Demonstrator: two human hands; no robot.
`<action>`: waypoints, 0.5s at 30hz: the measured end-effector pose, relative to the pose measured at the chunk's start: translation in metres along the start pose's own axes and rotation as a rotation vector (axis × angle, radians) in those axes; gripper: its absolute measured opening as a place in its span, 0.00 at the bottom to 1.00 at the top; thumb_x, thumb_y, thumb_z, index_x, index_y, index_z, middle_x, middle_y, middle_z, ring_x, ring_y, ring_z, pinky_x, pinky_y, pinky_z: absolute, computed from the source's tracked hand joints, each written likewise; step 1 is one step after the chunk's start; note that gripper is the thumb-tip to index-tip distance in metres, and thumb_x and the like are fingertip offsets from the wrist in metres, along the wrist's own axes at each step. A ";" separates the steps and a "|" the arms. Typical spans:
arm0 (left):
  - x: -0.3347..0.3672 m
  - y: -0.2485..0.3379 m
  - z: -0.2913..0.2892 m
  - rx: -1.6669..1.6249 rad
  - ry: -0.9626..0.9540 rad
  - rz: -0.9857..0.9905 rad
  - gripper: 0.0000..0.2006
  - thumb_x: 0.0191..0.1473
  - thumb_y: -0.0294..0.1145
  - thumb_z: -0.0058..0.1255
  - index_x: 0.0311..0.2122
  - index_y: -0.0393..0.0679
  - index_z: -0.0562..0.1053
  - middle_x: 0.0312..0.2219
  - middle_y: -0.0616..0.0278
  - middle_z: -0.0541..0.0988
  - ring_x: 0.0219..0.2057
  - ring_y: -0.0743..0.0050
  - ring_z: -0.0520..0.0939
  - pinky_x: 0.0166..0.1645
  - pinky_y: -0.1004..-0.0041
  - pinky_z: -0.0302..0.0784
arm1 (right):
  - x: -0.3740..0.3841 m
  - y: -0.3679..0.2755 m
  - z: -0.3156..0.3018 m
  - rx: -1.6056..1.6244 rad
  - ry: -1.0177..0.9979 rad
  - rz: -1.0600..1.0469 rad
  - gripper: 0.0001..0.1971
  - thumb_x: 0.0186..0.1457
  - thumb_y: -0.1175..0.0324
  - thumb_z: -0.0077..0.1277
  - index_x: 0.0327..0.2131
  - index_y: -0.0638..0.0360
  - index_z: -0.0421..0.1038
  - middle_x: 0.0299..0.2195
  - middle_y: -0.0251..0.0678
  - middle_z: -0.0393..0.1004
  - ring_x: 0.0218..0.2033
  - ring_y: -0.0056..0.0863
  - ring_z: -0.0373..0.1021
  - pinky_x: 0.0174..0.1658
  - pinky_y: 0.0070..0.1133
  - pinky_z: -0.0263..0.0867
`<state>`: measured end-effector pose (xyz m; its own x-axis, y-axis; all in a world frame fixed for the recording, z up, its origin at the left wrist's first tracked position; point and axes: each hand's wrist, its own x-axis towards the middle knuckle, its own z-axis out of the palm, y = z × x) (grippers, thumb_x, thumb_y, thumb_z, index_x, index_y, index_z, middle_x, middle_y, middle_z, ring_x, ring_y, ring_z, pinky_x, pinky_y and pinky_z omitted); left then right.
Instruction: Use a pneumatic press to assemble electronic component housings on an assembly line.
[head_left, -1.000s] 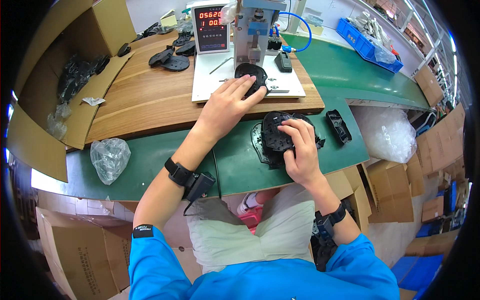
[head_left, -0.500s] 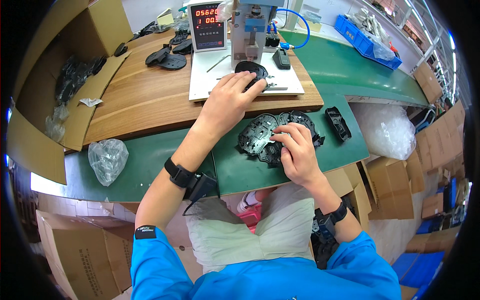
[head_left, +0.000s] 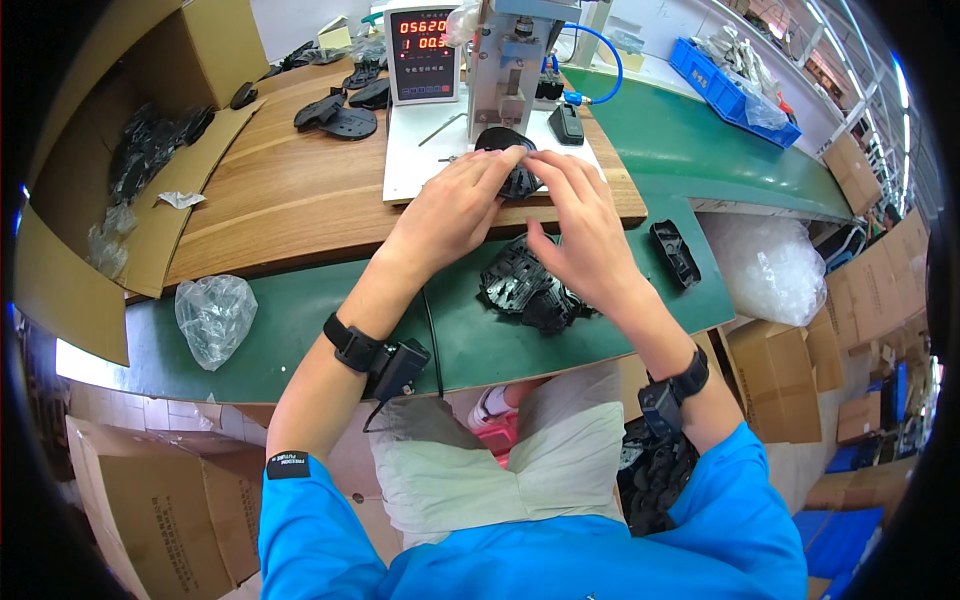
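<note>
A rounded black plastic part (head_left: 521, 184) lies under the head of a press (head_left: 500, 85), on its white base plate (head_left: 406, 165). The left hand (head_left: 450, 205) reaches up to the part's near side, its fingers held close together over the edge; they cover the contact, so I cannot tell whether this grip pinches it. The right hand (head_left: 590, 235) comes in from the other side, fingertips at the part and seemingly touching it, its grip spread, with the thumb well apart from the fingers.

Below the hands, a cluster of black parts (head_left: 530, 285) sits on the green surface (head_left: 310, 325), partly hidden by the right hand. A black open casing (head_left: 677, 253) lies to its right, and a clear plastic bag (head_left: 216, 320) well to the left. Beside the press stand a display box (head_left: 422, 60) with red lit digits and a small black block (head_left: 566, 125).
</note>
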<state>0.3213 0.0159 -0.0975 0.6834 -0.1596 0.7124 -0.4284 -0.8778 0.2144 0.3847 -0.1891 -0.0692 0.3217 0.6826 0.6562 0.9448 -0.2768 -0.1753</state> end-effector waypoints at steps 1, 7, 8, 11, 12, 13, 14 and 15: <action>0.000 0.001 -0.001 0.004 0.002 -0.001 0.32 0.53 0.19 0.56 0.65 0.40 0.64 0.52 0.41 0.79 0.55 0.40 0.80 0.63 0.55 0.76 | 0.008 0.003 0.007 -0.028 -0.011 -0.027 0.30 0.47 0.77 0.60 0.57 0.64 0.68 0.58 0.46 0.70 0.62 0.48 0.65 0.63 0.40 0.62; -0.006 0.003 0.002 -0.197 0.063 -0.029 0.43 0.42 0.15 0.54 0.68 0.40 0.58 0.48 0.42 0.77 0.54 0.35 0.78 0.66 0.52 0.72 | 0.026 0.000 0.021 -0.078 -0.003 0.021 0.23 0.45 0.78 0.62 0.48 0.63 0.70 0.40 0.44 0.77 0.45 0.47 0.73 0.51 0.39 0.70; -0.009 0.000 0.003 -0.228 0.025 -0.041 0.44 0.43 0.12 0.49 0.70 0.42 0.56 0.57 0.41 0.74 0.56 0.38 0.77 0.59 0.56 0.77 | 0.024 -0.001 0.022 -0.058 -0.014 0.047 0.24 0.45 0.79 0.62 0.48 0.63 0.70 0.40 0.43 0.77 0.45 0.47 0.73 0.50 0.39 0.71; -0.011 -0.010 0.006 -0.244 0.145 0.036 0.42 0.44 0.13 0.48 0.69 0.42 0.58 0.61 0.39 0.70 0.64 0.36 0.71 0.68 0.55 0.69 | 0.025 0.001 0.020 -0.018 -0.014 0.087 0.25 0.45 0.80 0.62 0.49 0.61 0.70 0.40 0.41 0.76 0.46 0.45 0.73 0.48 0.39 0.73; -0.010 -0.016 0.005 -0.209 0.190 0.041 0.41 0.43 0.13 0.49 0.68 0.40 0.59 0.62 0.38 0.68 0.65 0.34 0.69 0.70 0.54 0.66 | 0.026 0.004 0.017 -0.028 -0.042 0.054 0.24 0.45 0.80 0.62 0.48 0.60 0.71 0.40 0.40 0.76 0.47 0.45 0.73 0.48 0.39 0.73; -0.013 -0.023 0.002 -0.176 0.232 0.040 0.40 0.43 0.13 0.49 0.67 0.37 0.60 0.63 0.36 0.66 0.67 0.32 0.67 0.72 0.53 0.63 | 0.024 0.004 0.014 -0.035 -0.074 0.025 0.23 0.45 0.80 0.63 0.47 0.60 0.72 0.41 0.39 0.76 0.48 0.44 0.73 0.49 0.39 0.73; -0.015 -0.031 -0.001 -0.127 0.283 0.000 0.38 0.44 0.14 0.50 0.66 0.36 0.62 0.63 0.37 0.67 0.67 0.34 0.67 0.73 0.54 0.62 | 0.021 0.002 0.010 -0.027 -0.130 0.034 0.20 0.44 0.79 0.64 0.44 0.59 0.74 0.41 0.38 0.76 0.48 0.43 0.72 0.49 0.38 0.73; -0.014 -0.040 -0.011 -0.020 0.335 -0.030 0.36 0.46 0.15 0.50 0.65 0.34 0.63 0.61 0.37 0.68 0.66 0.36 0.69 0.72 0.54 0.63 | 0.021 0.001 0.006 -0.029 -0.127 0.039 0.20 0.44 0.79 0.64 0.44 0.59 0.74 0.41 0.38 0.76 0.48 0.43 0.72 0.49 0.38 0.73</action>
<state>0.3225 0.0586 -0.1087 0.4652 0.0264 0.8848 -0.4248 -0.8703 0.2493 0.3925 -0.1708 -0.0596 0.3652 0.7505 0.5508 0.9298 -0.3228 -0.1767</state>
